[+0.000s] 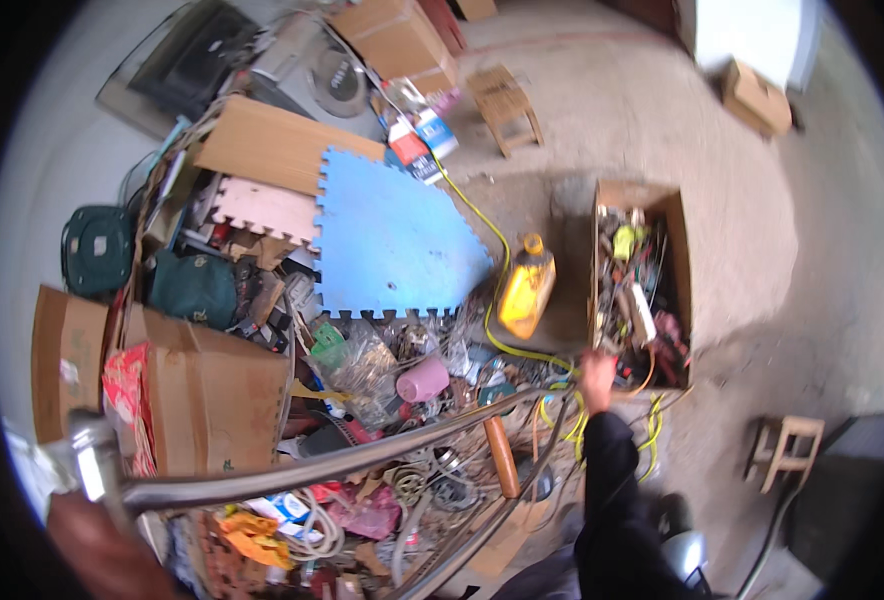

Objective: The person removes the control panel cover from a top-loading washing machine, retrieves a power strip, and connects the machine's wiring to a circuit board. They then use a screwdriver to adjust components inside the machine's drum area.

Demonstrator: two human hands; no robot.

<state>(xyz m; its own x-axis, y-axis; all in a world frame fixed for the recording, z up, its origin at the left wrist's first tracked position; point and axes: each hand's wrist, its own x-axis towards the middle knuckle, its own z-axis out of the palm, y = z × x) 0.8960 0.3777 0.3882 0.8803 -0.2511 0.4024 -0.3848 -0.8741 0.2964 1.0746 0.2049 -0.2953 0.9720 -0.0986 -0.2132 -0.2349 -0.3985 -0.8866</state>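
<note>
Hovering or resting at the near left corner of an open cardboard box (642,194), the person's right hand (596,378) is blurring, and whether its fingers are together, apart or clamped on something cannot be told. The left hand is not showing clearly anywhere; a brown blur at the lower left is staying unidentifiable. The box is standing on the floor, ahead of the person and slightly to the right, and it is holding a jumble of tools and parts, with a white tool-like piece (642,315) lying on top. A yellow hose (508,250) is winding past a yellow jug (527,295) and passing close by the hand, while a shiny metal rail (312,468) is crossing the lower left and ending near it; contact with either is remaining unclear. Beyond the rail, a pink cup (423,380) is lying among loose clutter near a blue foam mat (392,240). Judging from the pose, the person is probably working at the box's edge, in a step of reaching or taking hold. The next move is seemingly calling for a firm, clear grip, with the fingers keeping free of the tangled hose.
</note>
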